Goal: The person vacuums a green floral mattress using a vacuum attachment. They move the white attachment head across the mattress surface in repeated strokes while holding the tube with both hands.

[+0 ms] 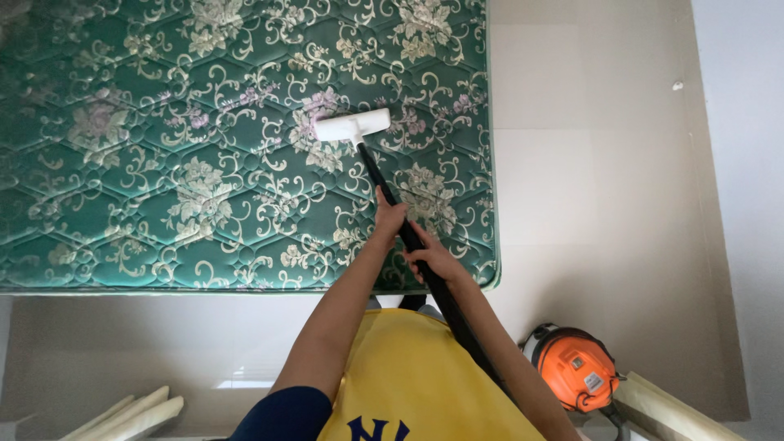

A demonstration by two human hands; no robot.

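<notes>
While both hands close around the black vacuum wand (408,237), its white brush head (353,126) lies flat on the green floral mattress (163,163), well inside the mattress's right edge and far from its near edge. The left hand (389,217) is clamped on the wand higher up, over the mattress surface, fingers wrapped round the tube. The right hand (435,261) grips the same wand just below it, close to the mattress's near right corner, with its thumb laid along the tube. The two hands sit near each other but do not touch. From there the wand runs back off the near edge of the mattress, across a yellow garment (416,376) worn by the person.

The mattress's near edge crosses the view almost level, and its rounded corner lies just right of the right hand. Left of the brush head a wide stretch of quilted surface runs out of view. Right of the mattress, pale floor tiles (572,163) reach as far as a light wall (743,163). An orange vacuum canister (576,367) stands on the floor below the mattress's near right corner, well apart from it. Pale wooden slats (131,415) lie on the floor below the mattress's near edge, toward its left side
</notes>
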